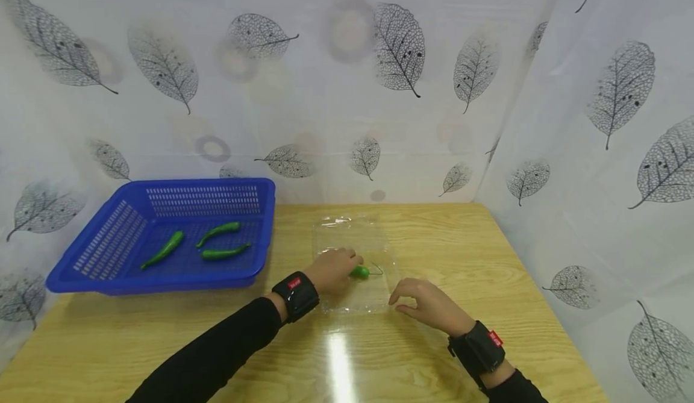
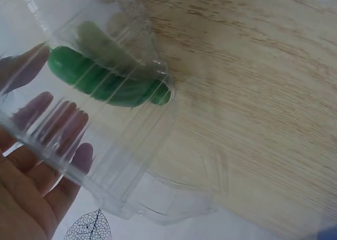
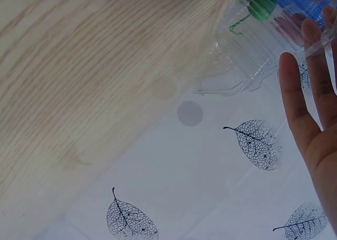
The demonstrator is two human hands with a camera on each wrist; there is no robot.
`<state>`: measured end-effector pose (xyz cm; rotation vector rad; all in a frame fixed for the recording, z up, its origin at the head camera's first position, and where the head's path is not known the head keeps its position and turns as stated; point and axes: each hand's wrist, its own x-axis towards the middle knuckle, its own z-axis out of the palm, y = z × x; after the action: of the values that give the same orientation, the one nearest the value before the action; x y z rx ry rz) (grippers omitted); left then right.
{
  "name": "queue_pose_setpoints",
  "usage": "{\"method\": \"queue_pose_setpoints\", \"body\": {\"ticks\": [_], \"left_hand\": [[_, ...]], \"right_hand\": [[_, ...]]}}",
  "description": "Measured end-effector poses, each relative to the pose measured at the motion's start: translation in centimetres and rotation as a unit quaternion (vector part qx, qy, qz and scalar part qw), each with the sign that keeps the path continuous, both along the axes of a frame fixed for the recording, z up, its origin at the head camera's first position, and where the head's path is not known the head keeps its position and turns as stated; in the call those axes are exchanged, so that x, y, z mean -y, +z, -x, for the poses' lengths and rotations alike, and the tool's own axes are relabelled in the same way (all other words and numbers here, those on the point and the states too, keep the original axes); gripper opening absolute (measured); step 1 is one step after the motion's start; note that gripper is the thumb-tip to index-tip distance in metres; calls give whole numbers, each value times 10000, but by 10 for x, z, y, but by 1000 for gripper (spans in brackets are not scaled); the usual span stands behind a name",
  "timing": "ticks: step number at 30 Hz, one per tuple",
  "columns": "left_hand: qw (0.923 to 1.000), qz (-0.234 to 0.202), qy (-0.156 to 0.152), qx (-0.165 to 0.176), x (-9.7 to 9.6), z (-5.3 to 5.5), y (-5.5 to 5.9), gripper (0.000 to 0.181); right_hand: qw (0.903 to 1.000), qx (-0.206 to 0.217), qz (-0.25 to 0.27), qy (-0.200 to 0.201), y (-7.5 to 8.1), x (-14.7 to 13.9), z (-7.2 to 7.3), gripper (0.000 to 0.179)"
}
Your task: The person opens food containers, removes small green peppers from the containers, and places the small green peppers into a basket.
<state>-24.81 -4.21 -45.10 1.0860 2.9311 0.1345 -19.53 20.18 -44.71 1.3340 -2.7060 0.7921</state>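
A clear plastic box (image 1: pixel 351 232) lies on the table in front of me with a green chili pepper (image 1: pixel 360 271) inside, its thin stem toward the right. My left hand (image 1: pixel 334 270) reaches into the box over the pepper, hiding part of it. In the left wrist view, one fingertip is right at an end of the chili pepper (image 2: pixel 100 82), while the other fingers are spread apart behind the ribbed wall of the box (image 2: pixel 118 166). Close to the right side of the box is my right hand (image 1: pixel 431 303), its fingers loosely bent and holding nothing.
To the left, a blue slotted plastic basket (image 1: pixel 179 282) holds three more green chili peppers (image 1: pixel 165 250). The wood-grain table (image 1: pixel 455 234) meets a white leaf-patterned sheet (image 1: pixel 325 102) at the back and right.
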Motion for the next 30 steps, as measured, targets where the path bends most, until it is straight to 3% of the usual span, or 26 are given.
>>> {"method": "queue_pose_setpoints", "body": {"ticks": [9, 20, 30], "left_hand": [[9999, -10, 135, 103, -2, 1, -7, 31], [9971, -122, -130, -737, -2, 3, -20, 18], [9951, -47, -144, -976, -2, -2, -18, 11]], "right_hand": [[10000, -40, -31, -3, -2, 0, 0, 20], [9999, -159, 51, -15, -3, 0, 1, 20], [9994, -345, 23, 60, -3, 2, -1, 21]]}}
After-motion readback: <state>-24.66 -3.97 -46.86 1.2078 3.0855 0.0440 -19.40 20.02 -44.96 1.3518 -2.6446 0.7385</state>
